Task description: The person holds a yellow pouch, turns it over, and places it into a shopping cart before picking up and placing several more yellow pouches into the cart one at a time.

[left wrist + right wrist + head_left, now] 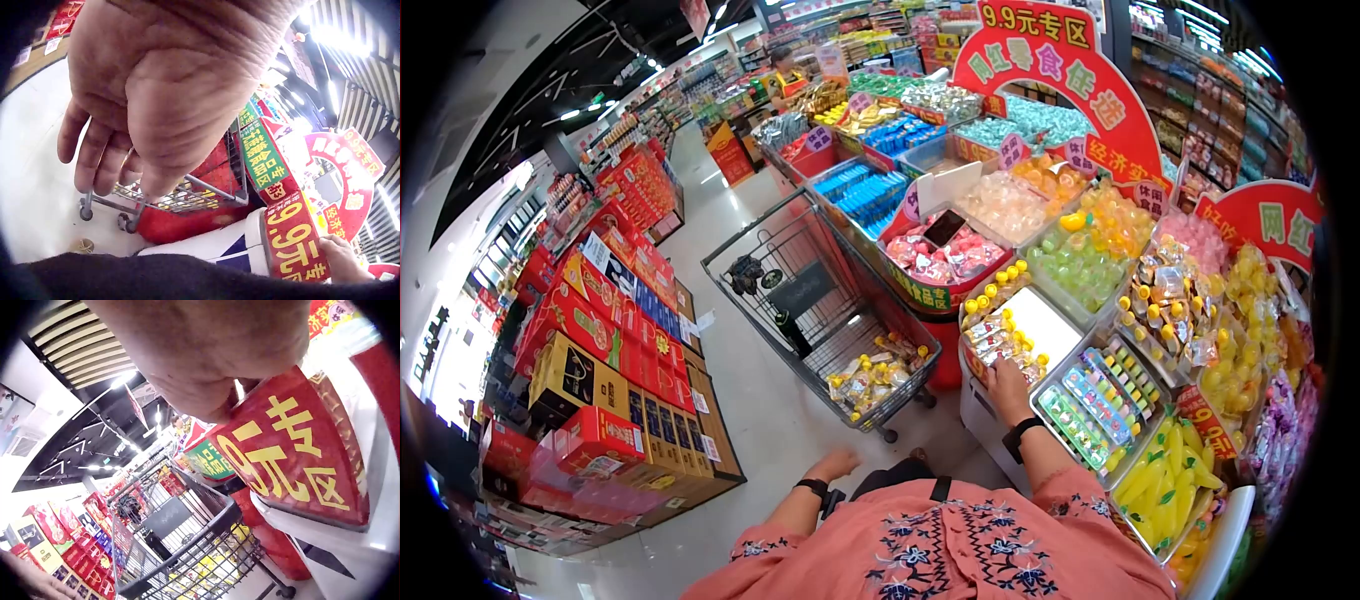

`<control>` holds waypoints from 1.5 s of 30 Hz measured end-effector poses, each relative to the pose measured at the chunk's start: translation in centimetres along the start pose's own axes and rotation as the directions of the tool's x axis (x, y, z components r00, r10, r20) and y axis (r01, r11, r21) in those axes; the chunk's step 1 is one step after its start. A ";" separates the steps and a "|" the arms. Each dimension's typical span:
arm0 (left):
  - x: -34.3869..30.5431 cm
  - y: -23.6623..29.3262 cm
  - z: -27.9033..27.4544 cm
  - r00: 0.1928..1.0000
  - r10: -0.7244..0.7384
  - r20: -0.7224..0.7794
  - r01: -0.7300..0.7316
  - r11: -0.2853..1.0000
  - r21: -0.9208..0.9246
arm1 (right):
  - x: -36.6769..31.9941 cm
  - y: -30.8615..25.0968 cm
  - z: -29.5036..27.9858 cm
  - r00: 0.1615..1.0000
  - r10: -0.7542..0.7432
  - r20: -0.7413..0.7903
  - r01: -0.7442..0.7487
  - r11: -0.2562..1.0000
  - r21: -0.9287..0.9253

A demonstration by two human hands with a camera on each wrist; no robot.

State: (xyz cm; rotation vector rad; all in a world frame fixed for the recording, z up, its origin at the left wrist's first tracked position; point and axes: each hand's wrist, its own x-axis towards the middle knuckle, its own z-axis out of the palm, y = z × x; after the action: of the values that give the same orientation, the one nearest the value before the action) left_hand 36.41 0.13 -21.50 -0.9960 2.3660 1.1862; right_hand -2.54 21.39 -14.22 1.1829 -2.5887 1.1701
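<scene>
My right hand (pixel 1005 381) reaches into a display bin of yellow-capped sweet packets (pixel 996 330) and lies on them; its fingertips are hidden among the packets. In the right wrist view only the underside of the right hand (pixel 212 350) shows, above a red price sign (pixel 294 462). My left hand (pixel 837 463) hangs at my side over the floor, fingers loosely bent (pixel 94 162), holding nothing. A wire shopping cart (pixel 820 330) stands in front of me, with yellow snack packets (pixel 870 378) in its near corner.
The candy stand (pixel 1100 400) with many bins runs along my right, under red arched signs (pixel 1050 60). Stacked red and brown gift boxes (pixel 600 350) line the left. White aisle floor (pixel 750 420) lies between. The cart (pixel 187 197) stands close to the stand's red base.
</scene>
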 end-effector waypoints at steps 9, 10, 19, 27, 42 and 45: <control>1.8 0.5 -7.9 0.993 -0.121 0.014 0.122 0.992 -0.040 | 0.4 0.0 -0.2 1.000 0.010 -0.013 -0.010 0.999 0.050; 2.5 1.2 -8.8 0.994 -0.080 -0.073 0.073 0.992 -0.104 | 0.2 -0.3 -0.3 0.999 0.040 -0.033 -0.038 0.999 0.035; 5.2 3.7 -10.0 0.987 0.160 0.013 -0.160 0.986 0.051 | 0.9 -0.5 0.2 0.970 0.244 -0.013 -0.244 0.970 -0.017; 6.1 -5.2 -9.8 0.987 -0.073 0.140 0.056 0.991 0.121 | 1.1 -1.0 0.9 0.958 0.281 -0.060 -0.288 0.938 -0.192; 6.9 -11.2 -12.6 0.966 -0.190 0.175 0.207 0.975 -0.084 | 1.5 -0.2 2.0 0.919 0.359 -0.160 -0.391 0.880 -0.270; 7.5 -12.5 -13.1 0.961 -0.190 0.199 0.206 0.976 -0.065 | 1.7 -0.5 2.1 0.917 0.355 -0.180 -0.394 0.876 -0.278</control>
State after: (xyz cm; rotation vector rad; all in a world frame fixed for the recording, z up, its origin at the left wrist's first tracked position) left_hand 40.28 -18.82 -24.87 -1.0664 2.0314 1.2535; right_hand -2.88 18.73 -14.84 0.5415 -2.8429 0.8012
